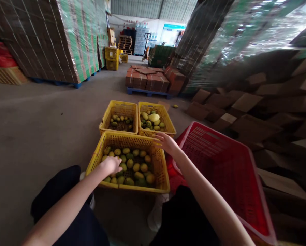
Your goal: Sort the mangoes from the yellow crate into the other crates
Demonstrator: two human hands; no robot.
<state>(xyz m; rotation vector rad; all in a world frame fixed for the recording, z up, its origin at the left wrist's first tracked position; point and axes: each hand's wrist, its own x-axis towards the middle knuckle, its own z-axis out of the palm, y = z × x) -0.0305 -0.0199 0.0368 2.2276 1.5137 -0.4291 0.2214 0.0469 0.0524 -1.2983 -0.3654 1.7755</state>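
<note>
My left hand (113,165) reaches over the left part of the near yellow crate (129,187). Its fingers and thumb are curled at a green-yellow mango (123,167); the palm side is hidden. Many green and yellow mangoes (136,167) lie across the bottom of this crate. Above the crate's back right corner is my right hand (165,142), open, fingers apart, with nothing in it. Just beyond it stands the far right yellow crate (169,121), holding mangoes and one larger pale yellow fruit (154,117). Fewer mangoes lie in the far left yellow crate (105,118).
A large red crate (219,164) stands close on my right, beside my right forearm. Flattened cardboard boxes (255,126) are heaped beyond it. Ahead is a blue pallet (149,93) with brown cartons (147,80). Tall wrapped stacks (81,44) rise on both sides. One mango (175,106) lies on the floor.
</note>
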